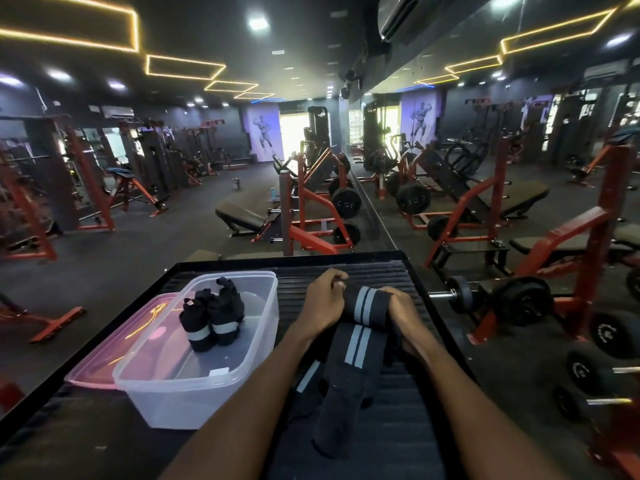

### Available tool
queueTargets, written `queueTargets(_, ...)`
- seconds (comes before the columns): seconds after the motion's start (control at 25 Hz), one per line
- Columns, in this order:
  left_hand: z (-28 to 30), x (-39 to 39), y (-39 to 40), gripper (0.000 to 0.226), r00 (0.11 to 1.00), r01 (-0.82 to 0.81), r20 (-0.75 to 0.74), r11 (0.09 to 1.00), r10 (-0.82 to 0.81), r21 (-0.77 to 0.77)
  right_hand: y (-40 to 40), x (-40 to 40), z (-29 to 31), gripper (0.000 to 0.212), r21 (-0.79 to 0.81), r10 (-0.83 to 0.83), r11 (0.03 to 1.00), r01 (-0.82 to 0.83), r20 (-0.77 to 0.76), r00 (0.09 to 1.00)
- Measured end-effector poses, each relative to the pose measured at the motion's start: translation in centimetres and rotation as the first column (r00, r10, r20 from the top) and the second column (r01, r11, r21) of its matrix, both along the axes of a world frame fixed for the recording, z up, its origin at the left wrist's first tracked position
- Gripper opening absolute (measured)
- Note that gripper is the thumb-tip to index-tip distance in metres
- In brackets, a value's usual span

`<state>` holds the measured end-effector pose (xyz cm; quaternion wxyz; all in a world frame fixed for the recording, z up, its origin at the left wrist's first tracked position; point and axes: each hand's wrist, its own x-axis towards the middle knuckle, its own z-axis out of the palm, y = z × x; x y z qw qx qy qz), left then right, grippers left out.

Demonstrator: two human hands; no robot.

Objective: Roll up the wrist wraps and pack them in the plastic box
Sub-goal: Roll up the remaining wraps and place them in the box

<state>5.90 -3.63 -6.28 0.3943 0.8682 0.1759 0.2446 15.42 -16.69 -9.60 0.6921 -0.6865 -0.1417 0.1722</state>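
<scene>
Both hands rolling a wrist wrap (358, 327) right of the plastic box (194, 344).
Left hand (323, 299) and right hand (401, 311) fingers curl around the roll (two rolls already boxed); uneven grip could skew it.

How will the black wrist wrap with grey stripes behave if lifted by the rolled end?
Probably floppy: the black wrist wrap with grey stripes drapes limp over the black ribbed platform. The roll likely loosens if released; both the left hand and the right hand pinch it. It looks light.
</scene>
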Motion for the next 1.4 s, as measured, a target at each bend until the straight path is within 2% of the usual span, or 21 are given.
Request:
queueTargets(0.08, -0.7, 0.1, -0.5, 0.023, 0.994, -0.029, 0.097, 0.992, 0.041, -0.124, 0.3, 0.1, -0.7, 0.033, -0.052, 0.046, 0.998, -0.045, 0.018, 0.999)
queueTargets(0.16, -0.7, 0.4, -1.0, 0.021, 0.991, -0.021, 0.122, 0.977, 0.048, -0.213, 0.4, 0.3, -0.4, 0.033, -0.097, 0.068, 0.993, -0.062, 0.062, 0.996)
queueTargets(0.28, -1.0, 1.3, -1.2, 0.014, 0.993, 0.016, 0.117, 0.966, 0.014, -0.257, 0.3, 0.6, 0.1, 0.02, -0.199, 0.089, 0.979, -0.041, 0.239, 0.967)
queueTargets(0.32, -1.2, 1.5, -1.2, 0.012, 0.992, 0.012, 0.121, 0.957, 0.025, -0.291, 0.1, 0.7, 0.0, 0.012, -0.273, 0.133, 0.961, -0.038, 0.337, 0.932)
queueTargets(0.36, -1.3, 1.4, -1.2, 0.011, 0.991, 0.001, 0.127, 0.943, 0.044, -0.331, -0.1, 0.7, -0.2, 0.016, -0.35, 0.2, 0.936, -0.036, 0.444, 0.873)
queueTargets(0.44, -1.3, 1.2, -1.2, 0.011, 0.985, -0.03, 0.147, 0.925, 0.092, -0.379, -0.3, 0.7, -0.6, 0.038, -0.439, 0.306, 0.899, 0.003, 0.631, 0.713)
queueTargets(0.52, -1.1, 1.0, -1.3, 0.013, 0.978, -0.051, 0.159, 0.897, 0.133, -0.44, -0.4, 0.6, -0.1, 0.039, -0.363, 0.283, 0.932, 0.014, 0.749, 0.6)
queueTargets(0.6, -0.3, 0.5, -1.9, 0.017, 0.974, 0.007, 0.191, 0.828, 0.122, -0.56, -0.7, 0.9, 0.7, 0.034, -0.284, 0.23, 0.959, 0.012, 0.8, 0.555)
queueTargets(0.68, 0.4, 0.2, -2.2, 0.02, 0.962, 0.147, 0.272, 0.771, 0.036, -0.619, -1.4, 1.1, 1.2, 0.024, -0.266, 0.233, 0.963, -0.039, 0.75, 0.619)
queueTargets(0.8, 0.8, -0.3, -2.6, 0.026, 0.918, 0.338, 0.359, 0.807, -0.169, -0.484, -1.9, 1.7, 1.4, 0.003, -0.272, 0.255, 0.958, -0.092, 0.663, 0.704)
queueTargets(0.88, 0.3, -0.2, -2.5, 0.032, 0.911, 0.366, 0.321, 0.868, -0.26, -0.336, -2.2, 1.9, 1.6, 0.024, -0.19, 0.216, 0.974, -0.122, 0.632, 0.744)
queueTargets(0.96, -0.1, -0.4, -2.6, 0.043, 0.932, 0.345, 0.202, 0.91, -0.301, -0.232, -2.7, 1.8, 2.2, 0.039, -0.105, 0.207, 0.978, -0.179, 0.58, 0.788)
queueTargets(1.08, -0.2, -0.8, -2.8, 0.048, 0.926, 0.378, 0.14, 0.877, -0.351, -0.296, -3.6, 1.1, 2.9, 0.026, -0.073, 0.287, 0.955, -0.287, 0.464, 0.838)
queueTargets(1.16, 0.1, -1.1, -3.1, 0.056, 0.914, 0.406, 0.147, 0.831, -0.379, -0.379, -3.9, 1.3, 2.8, 0.01, -0.059, 0.27, 0.962, -0.267, 0.365, 0.891)
queueTargets(1.32, 0.0, -1.2, -3.1, 0.068, 0.9, 0.426, 0.175, 0.718, -0.399, -0.551, -3.9, 2.6, 2.2, 0.029, -0.102, 0.201, 0.978, -0.18, 0.27, 0.942)
queueTargets(1.4, 0.0, -1.1, -3.1, 0.062, 0.92, 0.375, 0.127, 0.742, -0.37, -0.555, -3.7, 2.4, 2.1, 0.018, -0.088, 0.205, 0.978, -0.189, 0.243, 0.948)
